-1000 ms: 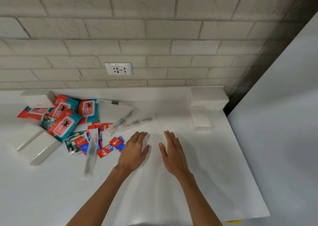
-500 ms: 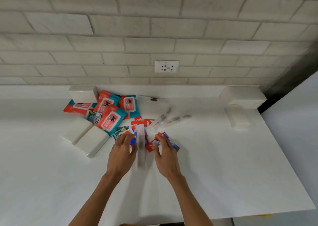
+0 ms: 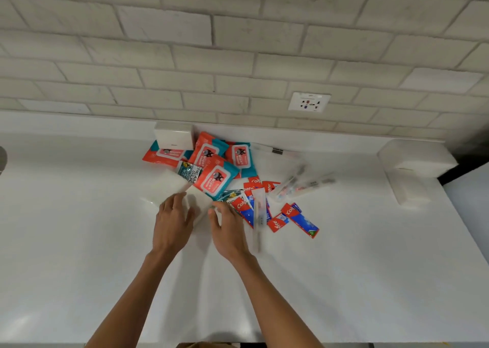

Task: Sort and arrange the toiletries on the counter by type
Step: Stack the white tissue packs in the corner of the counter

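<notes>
A heap of toiletries lies at the back of the white counter. It holds red-and-teal wet wipe packs, dark Cream Silk sachets, red-and-blue Colgate sachets and toothbrushes in clear wrappers. One wrapped toothbrush lies across the Colgate sachets. Two white boxes lie side by side at the heap's near left. My left hand rests on the left white box. My right hand touches the right side of the other white box, its fingertips by a sachet.
A third white box stands against the tiled wall behind the wipes. Two more white boxes sit at the counter's far right corner. A wall socket is above. The counter ends at the right edge; bare surface spreads left and near.
The view swung left. Both hands moved forward and left, from bare counter, over the Colgate sachets, onto the two white boxes.
</notes>
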{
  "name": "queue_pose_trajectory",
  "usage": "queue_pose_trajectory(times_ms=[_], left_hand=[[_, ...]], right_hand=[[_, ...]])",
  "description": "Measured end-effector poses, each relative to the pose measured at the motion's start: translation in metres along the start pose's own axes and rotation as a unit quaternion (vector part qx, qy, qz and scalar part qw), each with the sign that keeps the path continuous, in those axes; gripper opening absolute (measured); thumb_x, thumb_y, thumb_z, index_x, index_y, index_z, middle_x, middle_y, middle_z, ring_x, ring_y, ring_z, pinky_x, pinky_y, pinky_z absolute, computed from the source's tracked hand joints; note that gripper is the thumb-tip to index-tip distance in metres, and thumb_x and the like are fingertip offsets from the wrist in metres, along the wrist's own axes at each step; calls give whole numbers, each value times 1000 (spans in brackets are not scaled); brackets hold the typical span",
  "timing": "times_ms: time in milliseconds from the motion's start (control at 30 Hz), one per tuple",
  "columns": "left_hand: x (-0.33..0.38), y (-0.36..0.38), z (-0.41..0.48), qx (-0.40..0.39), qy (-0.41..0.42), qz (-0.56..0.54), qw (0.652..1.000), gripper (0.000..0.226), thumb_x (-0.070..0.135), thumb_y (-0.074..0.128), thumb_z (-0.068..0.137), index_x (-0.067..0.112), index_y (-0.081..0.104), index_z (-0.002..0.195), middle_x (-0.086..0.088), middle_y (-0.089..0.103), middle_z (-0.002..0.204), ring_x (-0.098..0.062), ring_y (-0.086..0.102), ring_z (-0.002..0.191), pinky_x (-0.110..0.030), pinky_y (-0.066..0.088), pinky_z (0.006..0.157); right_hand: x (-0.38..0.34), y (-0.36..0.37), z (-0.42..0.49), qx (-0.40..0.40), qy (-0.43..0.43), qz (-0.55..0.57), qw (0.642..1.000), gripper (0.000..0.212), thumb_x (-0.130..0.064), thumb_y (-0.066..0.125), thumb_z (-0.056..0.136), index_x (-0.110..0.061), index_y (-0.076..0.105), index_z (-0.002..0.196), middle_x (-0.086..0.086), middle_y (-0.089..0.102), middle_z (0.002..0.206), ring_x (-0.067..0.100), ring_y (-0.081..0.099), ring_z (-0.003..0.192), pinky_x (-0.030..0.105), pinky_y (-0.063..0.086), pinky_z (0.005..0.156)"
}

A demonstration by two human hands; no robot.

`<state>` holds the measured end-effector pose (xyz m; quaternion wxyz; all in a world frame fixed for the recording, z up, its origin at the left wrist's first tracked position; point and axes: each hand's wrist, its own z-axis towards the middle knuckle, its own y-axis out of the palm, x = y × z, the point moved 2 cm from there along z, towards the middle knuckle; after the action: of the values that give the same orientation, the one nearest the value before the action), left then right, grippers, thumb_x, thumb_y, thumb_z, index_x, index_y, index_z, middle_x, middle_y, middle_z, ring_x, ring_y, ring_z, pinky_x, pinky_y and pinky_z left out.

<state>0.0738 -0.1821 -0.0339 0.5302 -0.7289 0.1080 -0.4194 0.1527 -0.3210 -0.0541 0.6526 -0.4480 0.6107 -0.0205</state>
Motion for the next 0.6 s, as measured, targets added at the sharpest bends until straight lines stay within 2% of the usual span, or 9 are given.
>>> queue_pose_trajectory(times_ms=[100,167,267,333,400,500,600], left_hand=[[-8,2,8,-44,8,-16,999,36,34,58,103,23,56,138,-10,50,151,-30,55,128,-44,57,96],[-10,4,8,-54,11,-38,998,35,33,56,104,25,58,138,-7,50,151,-27,61,122,-42,59,93],[-13,9,4,-52,-7,-97,994,32,32,59,103,27,63,135,-4,60,144,-20,69,103,-40,59,92],[-15,10,1,-51,-30,-129,990,36,31,64,100,31,63,135,-2,66,138,-21,71,103,-41,57,94],[-18,11,-1,-57,-52,-147,986,48,31,70,96,33,56,143,-4,68,134,-27,71,108,-45,59,93],[-24,16,-8,-79,-96,-157,980,64,32,75,93,25,48,151,-6,66,135,-28,70,107,-46,59,90],[-31,22,-19,-85,-132,-189,969,60,35,78,89,15,56,142,-8,67,131,-23,68,99,-38,59,87]], right_hand=[[-3,16,9,13,7,22,1000,39,-42,53,111,-32,54,148,-4,57,152,15,50,145,22,54,96],[-3,26,14,29,10,31,999,42,-43,55,110,-31,52,150,-5,54,156,15,48,146,29,58,103],[-1,38,17,33,16,27,999,48,-44,61,107,-32,49,152,-5,48,162,18,43,151,38,58,108],[1,38,17,28,16,25,999,50,-40,65,105,-31,50,152,-5,49,161,18,44,151,37,56,109],[3,35,14,25,23,26,999,52,-36,68,104,-30,50,152,-5,52,159,19,46,150,36,55,109],[5,32,3,16,57,38,998,60,-37,71,102,-30,43,154,-4,51,159,20,50,147,41,57,107],[6,27,-9,15,81,59,995,52,-38,72,100,-27,46,144,-2,58,151,22,61,136,37,55,106]])
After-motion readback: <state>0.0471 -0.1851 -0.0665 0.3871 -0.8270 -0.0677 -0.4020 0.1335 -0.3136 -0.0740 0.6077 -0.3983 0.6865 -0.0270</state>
